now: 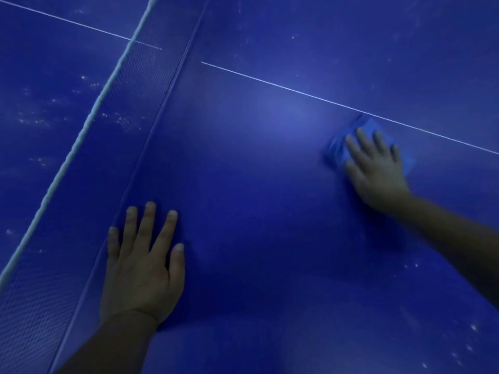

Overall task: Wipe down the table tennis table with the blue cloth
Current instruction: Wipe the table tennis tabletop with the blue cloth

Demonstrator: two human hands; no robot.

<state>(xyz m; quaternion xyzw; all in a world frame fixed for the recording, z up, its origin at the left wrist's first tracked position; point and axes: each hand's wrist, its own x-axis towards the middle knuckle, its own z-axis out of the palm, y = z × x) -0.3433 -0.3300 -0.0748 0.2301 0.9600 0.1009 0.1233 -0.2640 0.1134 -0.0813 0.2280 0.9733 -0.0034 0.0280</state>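
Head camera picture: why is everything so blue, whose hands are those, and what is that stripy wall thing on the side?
A person wears the camera on their head, so you look down at their own hands. The big blue surface is a table tennis table with a thin white line. The wall is its mesh net with a white top band. The left hand rests flat on the table. The right hand presses a folded blue cloth flat, beside the line. Whitish specks show beyond the net.

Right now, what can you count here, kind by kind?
Hands: 2, left hand flat on the table, right hand pressing the cloth
Blue cloth: 1
Net: 1
Table: 1
Total: 5
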